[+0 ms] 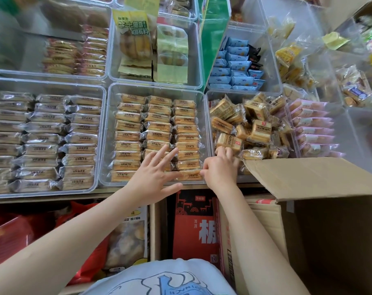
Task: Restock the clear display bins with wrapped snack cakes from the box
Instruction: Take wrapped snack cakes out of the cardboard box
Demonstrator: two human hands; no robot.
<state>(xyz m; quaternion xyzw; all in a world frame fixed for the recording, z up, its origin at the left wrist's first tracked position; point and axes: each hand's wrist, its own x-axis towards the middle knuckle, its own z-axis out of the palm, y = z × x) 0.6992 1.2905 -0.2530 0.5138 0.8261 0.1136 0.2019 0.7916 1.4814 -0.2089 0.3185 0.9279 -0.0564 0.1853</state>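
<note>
The middle clear bin (105, 145) holds three neat columns of wrapped snack cakes (157, 126). My left hand (152, 176) lies spread and flat on the front packs of the middle column. My right hand (220, 168) is curled at the bin's front right corner. Its thumb and forefinger pinch the wrapper end of the front-right snack cake (188, 175). Its other fingers reach over the wall and touch a loose pack (228, 141) in the right bin (209, 95), where the same cakes lie jumbled. The open cardboard box (308, 179) stands at the lower right, its inside dark.
A left bin (102, 90) holds rows of paler wrapped cakes. Behind are bins of blue packets (236, 67), green-labelled bags (172, 52) and pink packs (313, 128). Under the shelf edge stand red cartons (193, 226) and bagged goods (127, 237).
</note>
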